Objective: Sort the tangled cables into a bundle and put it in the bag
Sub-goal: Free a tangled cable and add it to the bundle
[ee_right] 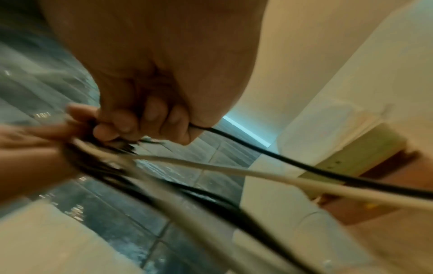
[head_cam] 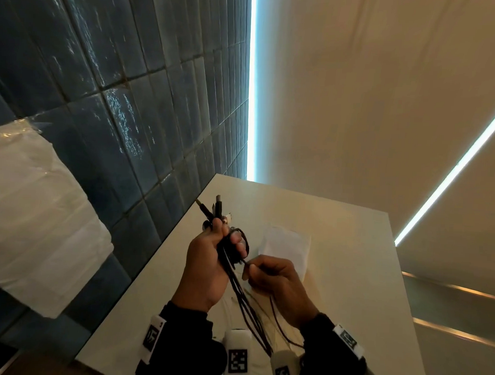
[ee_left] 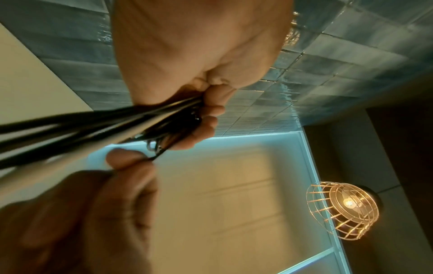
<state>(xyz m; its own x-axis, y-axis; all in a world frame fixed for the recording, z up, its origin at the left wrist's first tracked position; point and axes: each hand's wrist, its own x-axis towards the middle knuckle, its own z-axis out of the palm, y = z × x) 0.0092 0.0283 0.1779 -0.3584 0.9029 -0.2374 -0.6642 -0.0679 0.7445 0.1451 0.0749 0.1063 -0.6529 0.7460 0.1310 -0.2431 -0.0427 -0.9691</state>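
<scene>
The left hand (head_cam: 205,266) has a tight grip on the cables (head_cam: 238,288) just below their plugs, above the tabletop (head_cam: 351,247); the right hand (head_cam: 279,286) pinches one thin strand; light, limp, likely to slip; the pale bag (head_cam: 287,246) lies beyond.

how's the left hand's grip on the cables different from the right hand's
The left hand wraps its fingers round the whole bunch of cables, plug ends sticking out above; the right hand only pinches one thin dark cable at its fingertips. The left sits higher, the right lower beside it. Both are raised over the table.
</scene>
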